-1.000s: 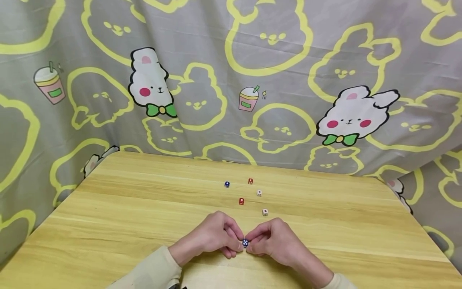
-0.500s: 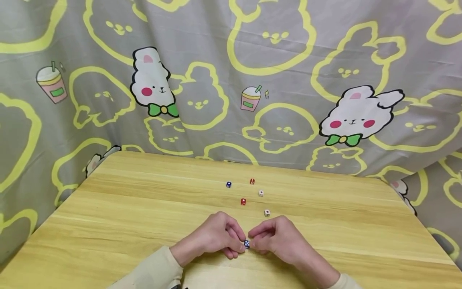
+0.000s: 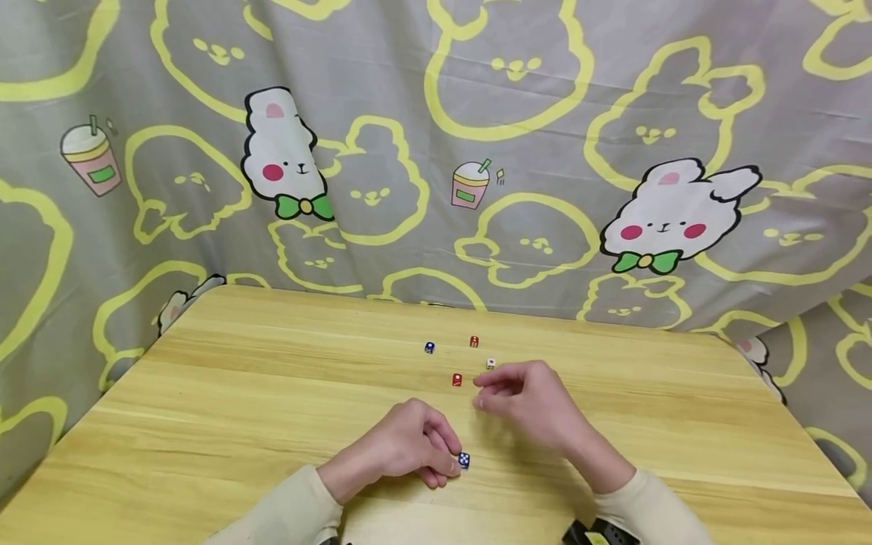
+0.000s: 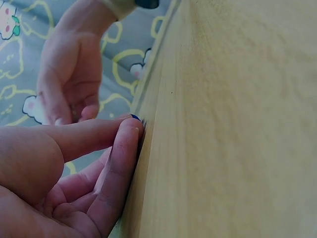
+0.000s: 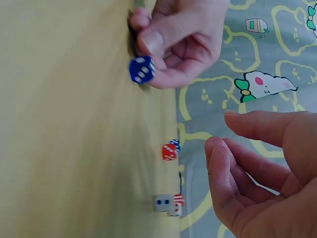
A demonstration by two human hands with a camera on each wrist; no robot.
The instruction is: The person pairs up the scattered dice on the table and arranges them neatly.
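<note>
I've got the pale wooden table (image 3: 238, 416) here; right hand (image 3: 534, 401) above it, grip narrowly parted; left hand (image 3: 414, 445) pinches, toward the front edge, a blue white-pipped cubic die (image 3: 464, 460); red cubic die (image 3: 457, 380) farther back.

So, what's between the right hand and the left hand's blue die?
The head view shows bare tabletop between the right hand and that blue die.

The left sleeve (image 3: 279, 509) and right sleeve (image 3: 650, 509) are pale beige; below the right cuff sits a black device (image 3: 615, 530) with a yellow patch (image 3: 597, 538).
</note>
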